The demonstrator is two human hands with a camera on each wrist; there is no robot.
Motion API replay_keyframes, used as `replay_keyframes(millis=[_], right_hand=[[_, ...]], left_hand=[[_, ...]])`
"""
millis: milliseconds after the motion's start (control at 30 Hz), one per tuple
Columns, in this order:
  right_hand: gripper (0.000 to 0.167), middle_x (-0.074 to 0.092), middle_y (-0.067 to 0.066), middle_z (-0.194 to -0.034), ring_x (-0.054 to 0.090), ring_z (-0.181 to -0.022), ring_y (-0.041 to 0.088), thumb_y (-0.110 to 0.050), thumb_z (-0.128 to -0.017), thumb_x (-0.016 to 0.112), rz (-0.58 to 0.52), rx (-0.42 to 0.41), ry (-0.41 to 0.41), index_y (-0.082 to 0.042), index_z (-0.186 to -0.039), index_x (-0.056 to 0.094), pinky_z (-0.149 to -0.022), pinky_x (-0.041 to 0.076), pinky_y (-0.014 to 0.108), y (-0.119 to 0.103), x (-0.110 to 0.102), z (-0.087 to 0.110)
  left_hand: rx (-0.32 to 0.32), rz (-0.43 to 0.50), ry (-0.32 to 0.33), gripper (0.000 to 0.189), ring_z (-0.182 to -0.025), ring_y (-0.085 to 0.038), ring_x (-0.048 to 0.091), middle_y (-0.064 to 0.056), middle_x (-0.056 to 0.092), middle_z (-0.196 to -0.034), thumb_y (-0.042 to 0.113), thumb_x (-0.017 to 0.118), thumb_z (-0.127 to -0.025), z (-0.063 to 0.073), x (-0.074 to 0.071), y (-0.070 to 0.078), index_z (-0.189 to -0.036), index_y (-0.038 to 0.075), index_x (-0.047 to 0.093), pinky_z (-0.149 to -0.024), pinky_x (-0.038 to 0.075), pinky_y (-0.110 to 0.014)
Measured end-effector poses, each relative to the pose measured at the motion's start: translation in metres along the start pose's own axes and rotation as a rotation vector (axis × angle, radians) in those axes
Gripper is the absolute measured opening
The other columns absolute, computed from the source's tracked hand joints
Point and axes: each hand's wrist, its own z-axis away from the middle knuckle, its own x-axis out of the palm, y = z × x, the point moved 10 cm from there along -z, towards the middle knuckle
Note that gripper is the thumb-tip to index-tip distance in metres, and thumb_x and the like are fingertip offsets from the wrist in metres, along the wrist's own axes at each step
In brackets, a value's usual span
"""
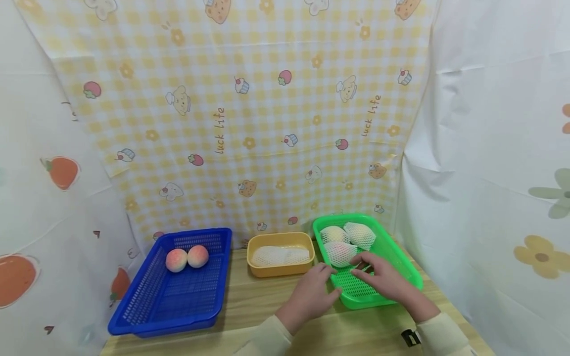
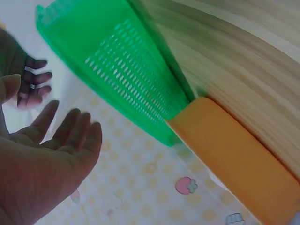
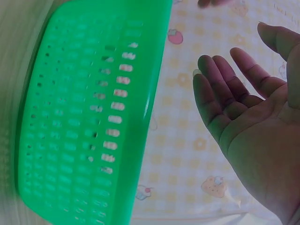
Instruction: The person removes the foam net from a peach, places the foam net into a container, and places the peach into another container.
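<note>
My left hand (image 1: 310, 294) hovers near the left rim of the green basket (image 1: 383, 296), its fingers relaxed and holding nothing. Over the same basket, my right hand (image 1: 384, 278) is also bare, fingers loosely bent and spread from the thumb, as the right wrist view shows. Just beyond the fingers lies a peach in a white foam net (image 1: 340, 253). Behind it in the basket sit two more net-wrapped round fruits, one at left (image 1: 335, 235) and one at right (image 1: 359, 235).
A blue basket (image 1: 187, 296) at the left holds two bare peaches (image 1: 176, 260) side by side. Between the baskets stands a yellow tray (image 1: 280, 271) with white foam nets (image 1: 278, 256) inside. A small black object (image 1: 410, 338) is by the right sleeve. Patterned cloth (image 1: 267, 113) hangs behind the wooden table.
</note>
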Motion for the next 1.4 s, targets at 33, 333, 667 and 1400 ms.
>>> replay_keyframes(millis=[33,333,667,1400], right_hand=[[0.022,0.071,0.002,-0.123,0.069,-0.107,0.016,-0.027,-0.112,0.070,0.008,0.001,0.000,-0.013,-0.128,0.070,-0.090,0.060,0.035,0.002,-0.001,-0.001],[0.032,0.071,0.014,-0.128,0.068,-0.109,0.021,-0.028,-0.112,0.069,0.008,0.062,-0.007,-0.003,-0.131,0.069,-0.091,0.059,0.034,0.017,-0.005,-0.006],[0.029,0.071,0.013,-0.127,0.068,-0.108,0.019,-0.028,-0.111,0.070,0.056,0.068,-0.037,-0.005,-0.129,0.070,-0.090,0.059,0.034,0.019,-0.013,-0.021],[0.070,0.058,0.026,-0.154,0.055,-0.143,0.049,-0.031,-0.096,0.089,0.523,0.098,-0.296,0.000,-0.151,0.059,-0.111,0.050,0.064,0.065,0.012,-0.109]], left_hand=[[0.005,-0.048,-0.011,0.050,-0.137,-0.021,0.061,-0.004,0.063,-0.148,0.043,0.070,-0.109,-0.003,0.005,0.002,-0.147,0.011,0.067,-0.111,0.055,-0.042],[0.014,-0.342,-0.099,0.075,-0.162,-0.029,0.036,-0.010,0.038,-0.176,0.067,0.044,-0.112,-0.019,0.049,0.001,-0.168,0.017,0.048,-0.129,0.034,-0.055],[0.001,-0.333,-0.155,0.082,-0.168,-0.029,0.022,-0.010,0.027,-0.181,0.075,0.028,-0.112,-0.015,0.066,-0.003,-0.172,0.021,0.042,-0.130,0.028,-0.063],[-0.007,-0.309,-0.158,0.083,-0.168,-0.027,0.022,-0.005,0.034,-0.179,0.079,0.026,-0.110,-0.016,0.071,-0.010,-0.170,0.024,0.046,-0.128,0.029,-0.067]])
